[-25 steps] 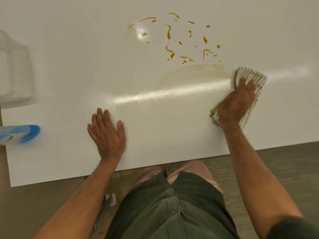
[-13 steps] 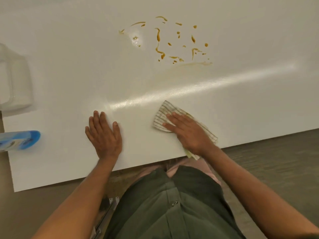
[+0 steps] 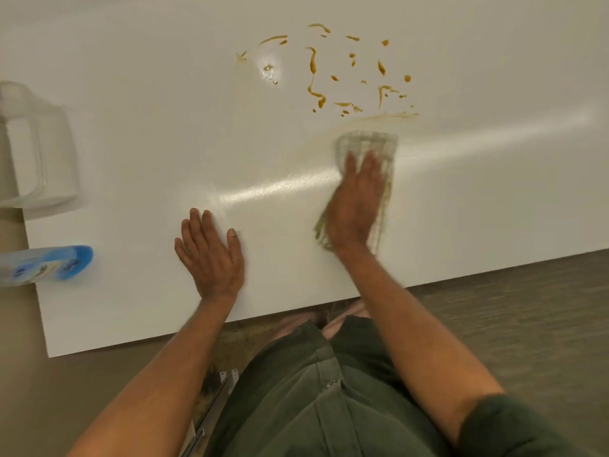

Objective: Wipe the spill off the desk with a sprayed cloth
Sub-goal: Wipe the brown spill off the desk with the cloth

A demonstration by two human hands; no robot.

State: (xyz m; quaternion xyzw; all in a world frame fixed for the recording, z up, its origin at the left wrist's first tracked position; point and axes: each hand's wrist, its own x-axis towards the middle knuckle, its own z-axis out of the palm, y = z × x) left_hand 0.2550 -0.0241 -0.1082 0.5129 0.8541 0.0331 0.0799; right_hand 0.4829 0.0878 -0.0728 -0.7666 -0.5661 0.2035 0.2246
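Observation:
An orange-brown spill (image 3: 346, 70) of streaks and drops lies on the far middle of the white desk (image 3: 478, 199), with a smeared line along its near edge. A green-and-white striped cloth (image 3: 370, 145) lies flat just below that smear. My right hand (image 3: 357, 201) presses on the cloth with straight fingers; it is motion-blurred. My left hand (image 3: 211, 255) rests flat on the desk near the front edge, fingers spread, holding nothing.
A blue spray bottle (image 3: 49, 263) lies on its side at the desk's left edge. A clear plastic jug (image 3: 31, 146) stands at the far left. The desk's front edge runs just before my body; the floor lies below.
My right hand swept the cloth from the far right to the near middle, then pushed it back up toward the spill's near edge. The left hand stayed put.

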